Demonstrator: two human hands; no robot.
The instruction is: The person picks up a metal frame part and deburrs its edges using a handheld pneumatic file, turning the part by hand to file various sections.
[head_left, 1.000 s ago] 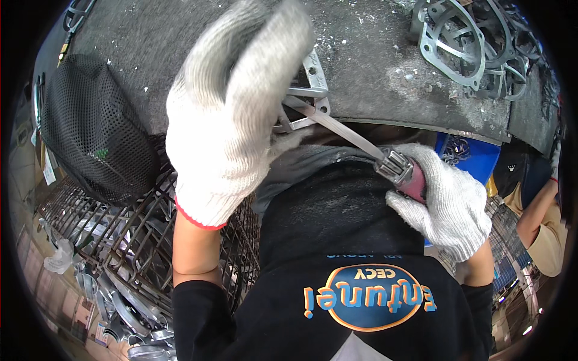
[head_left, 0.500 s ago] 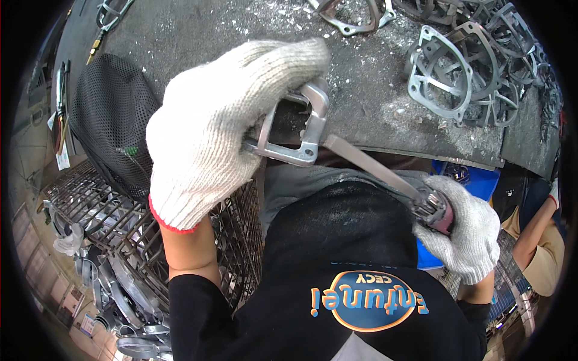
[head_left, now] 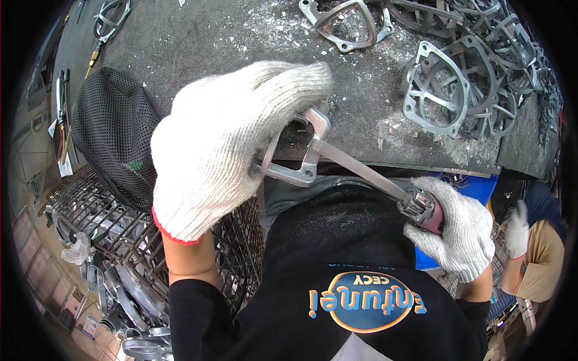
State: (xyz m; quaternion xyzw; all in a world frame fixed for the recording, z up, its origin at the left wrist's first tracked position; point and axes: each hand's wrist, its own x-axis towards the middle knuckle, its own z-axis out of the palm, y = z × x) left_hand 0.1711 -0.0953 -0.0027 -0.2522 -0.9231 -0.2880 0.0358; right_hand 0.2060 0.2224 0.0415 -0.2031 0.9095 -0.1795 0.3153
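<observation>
My left hand (head_left: 217, 138), in a white knit glove with a red cuff, is closed around a silvery cast metal frame (head_left: 292, 174). The frame has a squarish opening and is held above the table's near edge. In my right hand (head_left: 460, 231), also gloved, is the reddish handle of a flat file (head_left: 361, 169). The file's grey blade slants up to the left, and its tip touches or overlaps the right side of the frame. The left fingertips are partly hidden behind the casting.
Several metal castings (head_left: 436, 90) pile up at the far right of the dark table (head_left: 211, 36). A black mesh bag (head_left: 111, 132) hangs at the left, above a wire basket (head_left: 126, 222). A blue bin (head_left: 478, 189) stands at the right, near another person's gloved hand (head_left: 516, 231).
The file's tip has come onto the frame's right side. My left hand and the frame appear slightly lower, as does the table. The other person's hand at the right has shifted.
</observation>
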